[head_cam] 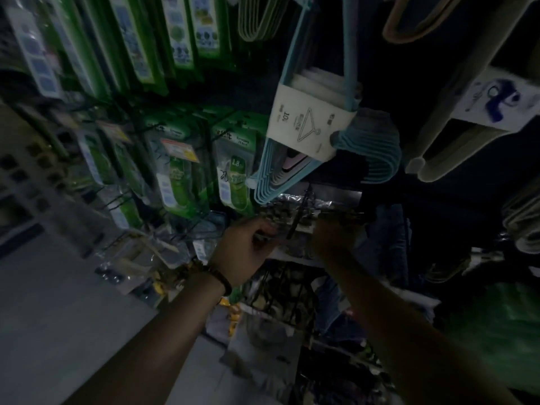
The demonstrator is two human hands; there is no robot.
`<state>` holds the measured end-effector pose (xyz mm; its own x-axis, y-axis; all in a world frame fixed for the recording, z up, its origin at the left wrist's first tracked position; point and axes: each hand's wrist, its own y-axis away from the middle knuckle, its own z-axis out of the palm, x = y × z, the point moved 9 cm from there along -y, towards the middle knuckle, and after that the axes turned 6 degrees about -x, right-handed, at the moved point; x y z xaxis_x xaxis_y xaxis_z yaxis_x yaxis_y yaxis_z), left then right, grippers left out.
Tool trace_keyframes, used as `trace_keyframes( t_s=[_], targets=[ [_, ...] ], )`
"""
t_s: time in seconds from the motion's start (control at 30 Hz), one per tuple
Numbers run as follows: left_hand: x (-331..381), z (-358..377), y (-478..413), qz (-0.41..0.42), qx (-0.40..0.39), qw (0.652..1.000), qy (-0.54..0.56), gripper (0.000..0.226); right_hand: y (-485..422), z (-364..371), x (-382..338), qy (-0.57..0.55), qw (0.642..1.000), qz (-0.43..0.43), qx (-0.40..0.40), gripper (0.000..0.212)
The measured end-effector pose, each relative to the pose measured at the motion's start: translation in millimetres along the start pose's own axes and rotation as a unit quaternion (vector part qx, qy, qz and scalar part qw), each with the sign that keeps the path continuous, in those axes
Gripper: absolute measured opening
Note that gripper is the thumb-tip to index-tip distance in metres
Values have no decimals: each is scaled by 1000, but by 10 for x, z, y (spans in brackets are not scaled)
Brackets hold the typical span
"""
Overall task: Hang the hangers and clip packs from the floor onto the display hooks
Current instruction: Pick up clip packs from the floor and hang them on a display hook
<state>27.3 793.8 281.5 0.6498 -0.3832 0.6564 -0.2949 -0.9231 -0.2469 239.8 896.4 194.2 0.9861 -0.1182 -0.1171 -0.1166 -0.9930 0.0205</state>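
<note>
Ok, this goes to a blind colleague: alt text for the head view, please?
The left hand and right hand hold up a clear pack just below bundled blue hangers, in dim light. Green packs hang to the left.

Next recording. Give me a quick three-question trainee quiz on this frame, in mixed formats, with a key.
1. True or false: the left hand and the right hand both hold the shiny clip pack.
2. Multiple choice: the hanger bundle wrapped in the white paper sleeve is which colour? A red, B light blue, C black.
3. Fill in: the arm just behind the left hand wears a beaded ____.
Key: 1 true; 2 B; 3 bracelet.
</note>
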Motion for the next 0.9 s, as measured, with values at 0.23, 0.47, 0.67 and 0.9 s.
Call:
trace_keyframes(
  t_s=[0.23,0.47,0.67,0.9],
  targets=[
    [-224,232,811,-110,-4,994,-5,47,1152,269,52,-186,977,-87,62,16],
    [-1182,974,3131,-294,-179,936,77,18,2894,1660,-407,-203,937,-133,-249,33],
    [-1835,1585,5347,-422,-288,854,104,14,4308,2881,-700,-131,890,-109,-423,14],
    [-2407,2617,6665,-536,-294,779,144,13,5088,4550,-580,-74,829,-103,-545,28]
  ],
)
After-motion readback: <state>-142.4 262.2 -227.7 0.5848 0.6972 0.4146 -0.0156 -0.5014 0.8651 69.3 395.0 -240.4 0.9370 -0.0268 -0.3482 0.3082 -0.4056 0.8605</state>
